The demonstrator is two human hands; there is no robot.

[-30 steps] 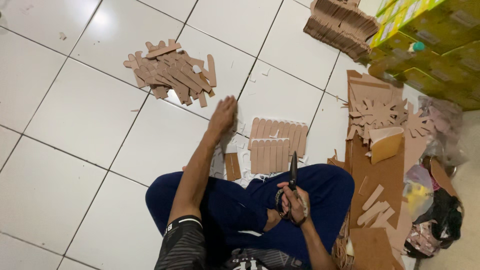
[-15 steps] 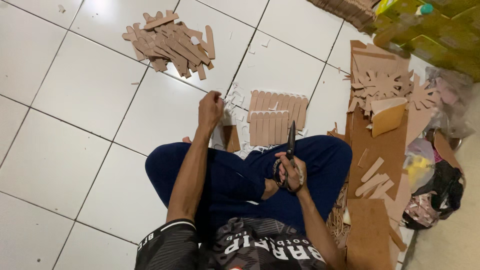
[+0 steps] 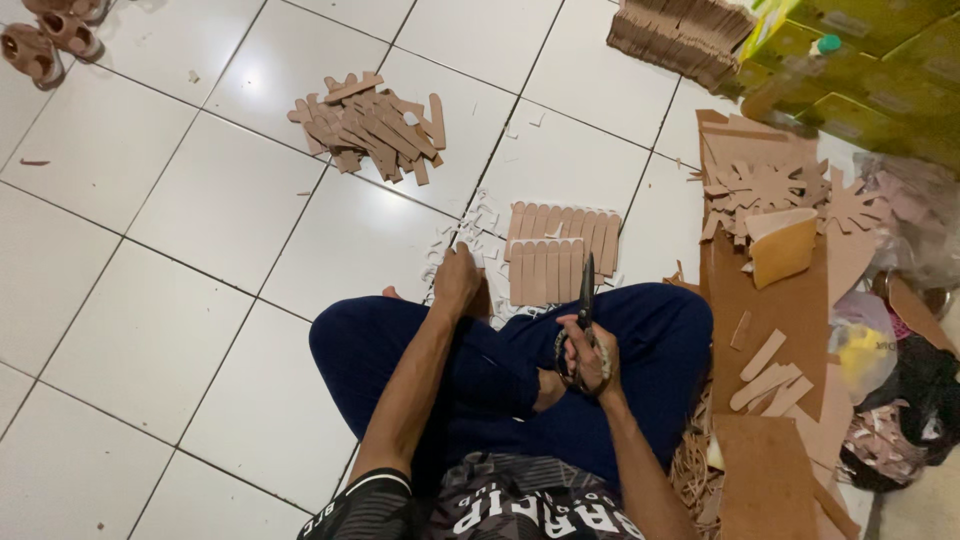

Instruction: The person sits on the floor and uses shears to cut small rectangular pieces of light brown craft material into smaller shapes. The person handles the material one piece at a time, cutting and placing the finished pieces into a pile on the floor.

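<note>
I sit cross-legged on a white tiled floor in dark blue trousers. My right hand (image 3: 590, 358) grips black scissors (image 3: 584, 300), blades pointing away from me and closed. My left hand (image 3: 457, 281) reaches down to the floor just past my knee, fingers closed on a small brown cardboard piece (image 3: 482, 300) that is mostly hidden. Right in front of both hands lie two neat rows of cut cardboard strips (image 3: 558, 253). White paper scraps (image 3: 462, 238) are scattered around my left hand.
A loose heap of cardboard strips (image 3: 372, 127) lies farther out to the left. Cardboard sheets and cut-outs (image 3: 775, 215) cover the floor on the right, beside green boxes (image 3: 880, 60), a stacked bundle (image 3: 680, 35) and plastic bags (image 3: 880, 350). Shoes (image 3: 45, 35) sit at top left.
My left hand has pulled back from the floor near the strip rows toward my knee. The right hand with the scissors has stayed almost still. The view has tilted downward.
</note>
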